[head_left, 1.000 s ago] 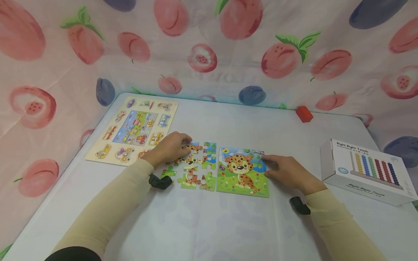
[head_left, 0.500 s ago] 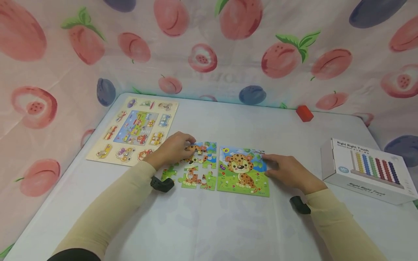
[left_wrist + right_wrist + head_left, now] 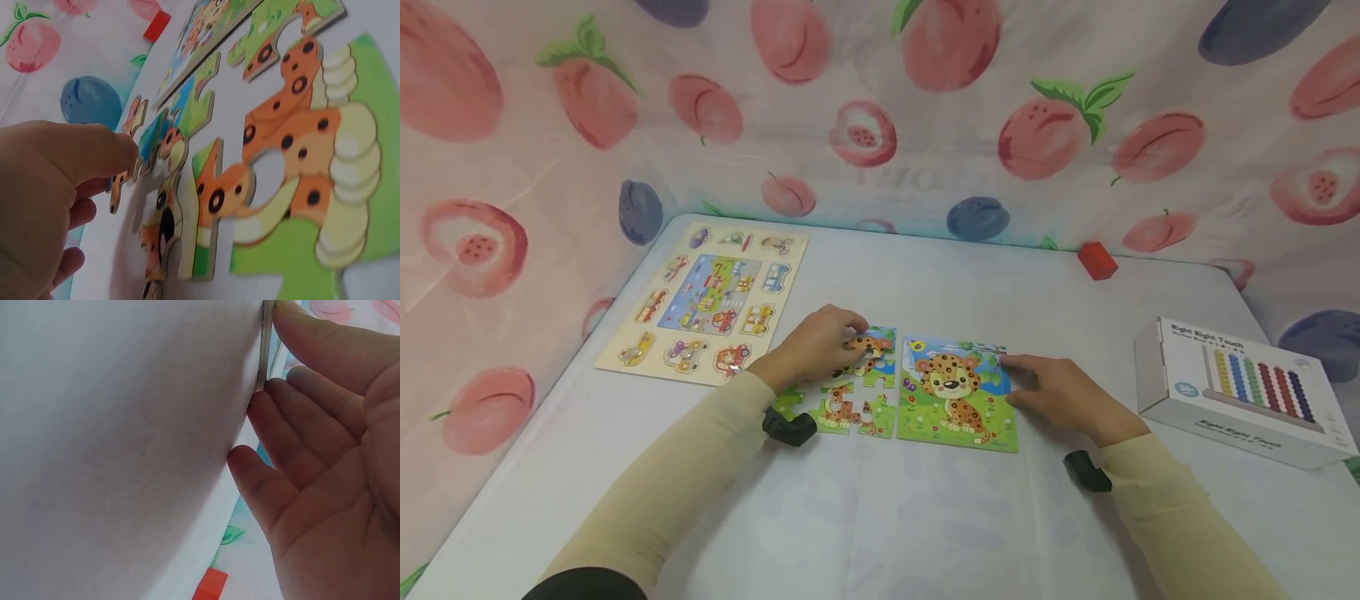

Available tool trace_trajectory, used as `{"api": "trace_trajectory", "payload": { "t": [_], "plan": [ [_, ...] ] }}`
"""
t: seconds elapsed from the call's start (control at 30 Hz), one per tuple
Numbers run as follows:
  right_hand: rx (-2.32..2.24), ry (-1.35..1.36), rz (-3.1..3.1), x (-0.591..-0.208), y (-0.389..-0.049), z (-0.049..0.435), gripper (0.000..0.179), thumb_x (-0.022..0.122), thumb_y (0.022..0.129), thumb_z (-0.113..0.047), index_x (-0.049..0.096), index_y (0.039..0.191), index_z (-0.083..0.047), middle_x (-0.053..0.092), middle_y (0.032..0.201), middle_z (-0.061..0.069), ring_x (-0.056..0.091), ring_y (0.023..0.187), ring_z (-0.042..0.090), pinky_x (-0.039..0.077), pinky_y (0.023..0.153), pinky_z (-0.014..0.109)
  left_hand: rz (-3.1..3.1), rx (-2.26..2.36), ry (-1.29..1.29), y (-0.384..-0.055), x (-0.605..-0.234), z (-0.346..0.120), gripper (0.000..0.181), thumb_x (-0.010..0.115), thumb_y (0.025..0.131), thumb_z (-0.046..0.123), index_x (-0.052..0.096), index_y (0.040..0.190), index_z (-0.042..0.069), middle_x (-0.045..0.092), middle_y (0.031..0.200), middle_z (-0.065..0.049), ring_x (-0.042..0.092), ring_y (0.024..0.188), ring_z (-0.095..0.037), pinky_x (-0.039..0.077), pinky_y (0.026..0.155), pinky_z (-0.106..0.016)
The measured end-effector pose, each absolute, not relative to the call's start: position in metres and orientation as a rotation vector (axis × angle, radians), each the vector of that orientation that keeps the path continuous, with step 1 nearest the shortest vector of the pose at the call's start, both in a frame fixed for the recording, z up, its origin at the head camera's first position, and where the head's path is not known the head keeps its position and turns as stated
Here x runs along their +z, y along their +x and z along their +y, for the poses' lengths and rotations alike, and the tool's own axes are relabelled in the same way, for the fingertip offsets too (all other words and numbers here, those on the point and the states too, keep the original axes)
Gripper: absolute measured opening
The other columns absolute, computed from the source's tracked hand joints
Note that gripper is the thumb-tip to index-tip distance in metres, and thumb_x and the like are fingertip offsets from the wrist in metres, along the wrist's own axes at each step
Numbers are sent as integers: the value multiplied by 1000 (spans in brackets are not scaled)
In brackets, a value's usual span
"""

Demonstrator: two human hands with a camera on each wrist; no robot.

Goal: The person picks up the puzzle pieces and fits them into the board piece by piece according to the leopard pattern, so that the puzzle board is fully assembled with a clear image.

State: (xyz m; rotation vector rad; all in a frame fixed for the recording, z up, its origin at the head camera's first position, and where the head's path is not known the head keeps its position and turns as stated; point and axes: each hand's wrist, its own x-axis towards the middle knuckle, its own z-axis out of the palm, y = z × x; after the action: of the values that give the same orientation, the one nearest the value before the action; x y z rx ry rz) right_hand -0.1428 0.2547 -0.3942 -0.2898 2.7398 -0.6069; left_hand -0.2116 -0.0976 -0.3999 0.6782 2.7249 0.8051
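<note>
In the head view my left hand (image 3: 816, 346) is over the upper part of a jigsaw of a cartoon leopard cub. Its thumb and fingers pinch a spotted orange jigsaw piece (image 3: 116, 190), held above the table in the left wrist view. Below lie loosely spaced pieces, among them one with the cub's body and paws (image 3: 300, 131). To their right lies a flat square board (image 3: 958, 429) printed with the whole leopard picture. My right hand (image 3: 1063, 396) rests at this board's right side, thumb and fingertips touching its edge in the right wrist view, fingers fairly straight.
A wooden vehicle puzzle board (image 3: 700, 300) lies at the back left. At the right stands a white box (image 3: 1243, 392) picturing coloured beads. Near the back edge sits a red block (image 3: 1097, 261), before a fruit-printed cloth (image 3: 917, 125) hanging behind the white table (image 3: 880, 517).
My left hand has moved rightward across the jigsaw, carrying the spotted piece over the upper right pieces. The right hand and the picture board have stayed in place.
</note>
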Motion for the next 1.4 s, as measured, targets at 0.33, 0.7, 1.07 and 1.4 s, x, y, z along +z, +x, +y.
{"api": "trace_trajectory", "payload": {
  "t": [0.33,0.7,1.07,1.4],
  "plan": [
    [-608,-288,2737,-394,-143,254,59,73,92,-19,52,146,-7,47,147,24,39,136,47,33,107,62,2736,797,736,-208,-398,-78,36,70,93,22,67,126,8,62,125,-7,52,119,-23,42,103,-40],
    [-600,-292,2740,-393,-143,254,59,73,92,-19,52,146,-7,46,148,25,39,136,47,33,107,62,2740,750,809,-206,-397,-55,37,71,93,24,67,126,8,64,122,-6,54,118,-22,43,101,-38],
    [-600,-288,2750,-395,-142,254,60,74,91,-19,52,145,-6,46,147,25,39,135,48,34,106,63,2718,734,881,-201,-401,-30,38,71,94,26,66,129,11,65,126,-2,52,123,-20,39,106,-39],
    [-604,-275,2743,-396,-142,254,60,73,91,-20,52,146,-7,45,148,24,38,136,47,33,107,63,2711,709,933,-198,-398,-15,39,69,94,25,65,130,10,64,128,-4,51,126,-23,40,105,-43]
  ]
}}
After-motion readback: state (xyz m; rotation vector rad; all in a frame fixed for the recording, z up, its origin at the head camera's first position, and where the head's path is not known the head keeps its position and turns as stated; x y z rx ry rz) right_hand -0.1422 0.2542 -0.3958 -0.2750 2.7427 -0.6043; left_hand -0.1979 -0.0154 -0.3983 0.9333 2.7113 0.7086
